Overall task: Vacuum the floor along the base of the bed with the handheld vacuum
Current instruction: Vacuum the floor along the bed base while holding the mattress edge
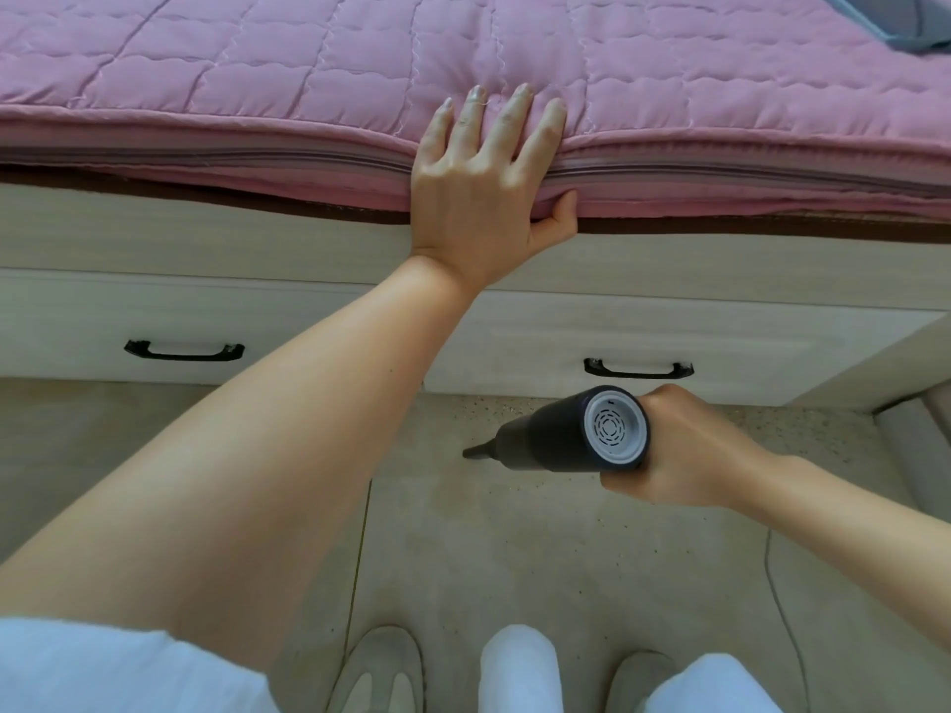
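My right hand (pixel 684 450) grips the black handheld vacuum (pixel 545 434) by its handle. Its grey vented rear faces the camera, and its narrow nozzle (pixel 473 451) points left and down over the floor (pixel 514 548), just in front of the bed base (pixel 309 321). Small specks lie on the floor along the base near the right drawer. My left hand (pixel 483 177) rests on the edge of the pink quilted mattress (pixel 257 84). The fingers lie straight on top and the thumb sits against the mattress's lower edge.
The pale wooden bed base has two drawers with black handles (pixel 183 350) (pixel 638 370). My feet in grey slippers (pixel 381 671) stand close behind the vacuum. A thin cord (pixel 772 584) trails on the floor at right. A grey cloth (pixel 895 18) lies on the bed.
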The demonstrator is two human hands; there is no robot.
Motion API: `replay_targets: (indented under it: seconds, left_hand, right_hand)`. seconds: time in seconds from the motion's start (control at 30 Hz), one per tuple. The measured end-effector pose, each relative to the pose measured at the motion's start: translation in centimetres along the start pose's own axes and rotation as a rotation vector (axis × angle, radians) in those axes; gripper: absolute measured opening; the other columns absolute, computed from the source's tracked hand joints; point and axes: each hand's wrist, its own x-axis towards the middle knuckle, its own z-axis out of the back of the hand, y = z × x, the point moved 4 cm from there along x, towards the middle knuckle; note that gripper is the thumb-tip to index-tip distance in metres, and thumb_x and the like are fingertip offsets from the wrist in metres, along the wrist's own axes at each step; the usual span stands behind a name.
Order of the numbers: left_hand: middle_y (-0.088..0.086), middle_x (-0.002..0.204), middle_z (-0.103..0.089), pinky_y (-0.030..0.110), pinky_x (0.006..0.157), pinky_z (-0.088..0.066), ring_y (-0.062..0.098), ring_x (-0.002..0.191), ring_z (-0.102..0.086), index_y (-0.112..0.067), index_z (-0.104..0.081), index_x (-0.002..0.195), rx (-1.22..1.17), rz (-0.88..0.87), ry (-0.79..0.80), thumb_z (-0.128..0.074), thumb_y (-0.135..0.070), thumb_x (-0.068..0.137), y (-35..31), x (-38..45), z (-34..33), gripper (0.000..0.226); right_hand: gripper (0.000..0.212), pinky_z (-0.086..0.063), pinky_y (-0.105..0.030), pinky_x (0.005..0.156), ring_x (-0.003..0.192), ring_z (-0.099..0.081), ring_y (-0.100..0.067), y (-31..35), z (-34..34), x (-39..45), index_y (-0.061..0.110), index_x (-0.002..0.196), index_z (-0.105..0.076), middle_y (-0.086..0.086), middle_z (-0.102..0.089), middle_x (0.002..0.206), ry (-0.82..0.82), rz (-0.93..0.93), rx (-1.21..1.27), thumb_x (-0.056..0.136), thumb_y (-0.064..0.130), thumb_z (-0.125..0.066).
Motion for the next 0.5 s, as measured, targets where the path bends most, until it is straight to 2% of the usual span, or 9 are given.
replay_targets:
  seconds: [0.1, 0.2, 0.3, 0.4, 0.5]
  left_hand:
    - [0.007, 0.125, -0.066, 0.050, 0.099, -0.047, 0.037, 0.114, -0.061, -0.018, -0.066, 0.124, -0.005, 0.000, 0.006, -0.050, -0.050, 0.083, 0.0, 0.0, 0.0, 0.055]
    - [0.007, 0.125, -0.066, 0.050, 0.100, -0.047, 0.037, 0.115, -0.061, -0.019, -0.066, 0.125, -0.006, 0.000, 0.012, -0.049, -0.051, 0.083, 0.0, 0.0, 0.0, 0.055]
    - [0.007, 0.126, -0.065, 0.050, 0.100, -0.046, 0.037, 0.116, -0.061, -0.019, -0.065, 0.126, -0.008, 0.003, 0.019, -0.049, -0.050, 0.083, 0.0, 0.0, 0.0, 0.056]
    - [0.007, 0.126, -0.065, 0.050, 0.101, -0.046, 0.037, 0.116, -0.060, -0.019, -0.065, 0.126, -0.012, 0.004, 0.027, -0.048, -0.051, 0.084, 0.0, 0.0, 0.0, 0.056]
    - [0.007, 0.128, -0.064, 0.050, 0.101, -0.045, 0.037, 0.117, -0.059, -0.019, -0.064, 0.128, -0.014, 0.003, 0.040, -0.048, -0.051, 0.084, 0.0, 0.0, -0.1, 0.056]
  right_hand:
    - [0.024, -0.044, -0.032, 0.046, 0.053, -0.053, -0.016, 0.3, -0.3, 0.6, 0.037, 0.071, -0.042, 0.013, -0.051, 0.055, -0.020, 0.008, -0.018, 0.062, 0.035, -0.064]
    - [0.023, -0.043, -0.029, 0.046, 0.054, -0.054, -0.019, 0.8, -0.6, 1.3, 0.034, 0.079, -0.050, 0.013, -0.052, 0.057, -0.059, 0.057, -0.040, 0.064, 0.034, -0.067]
    - [0.027, -0.044, -0.029, 0.049, 0.059, -0.059, -0.024, 1.1, -0.8, 2.0, 0.027, 0.092, -0.061, 0.005, -0.066, 0.067, -0.098, 0.068, -0.084, 0.066, 0.033, -0.069]
    - [0.038, -0.049, -0.032, 0.055, 0.069, -0.062, -0.026, 1.2, -1.1, 2.6, 0.028, 0.107, -0.060, 0.004, -0.070, 0.078, -0.081, 0.041, -0.112, 0.070, 0.038, -0.067]
    - [0.040, -0.051, -0.035, 0.059, 0.072, -0.063, -0.026, 1.1, -1.3, 2.8, 0.028, 0.110, -0.058, 0.004, -0.070, 0.082, -0.078, 0.023, -0.111, 0.072, 0.040, -0.065]
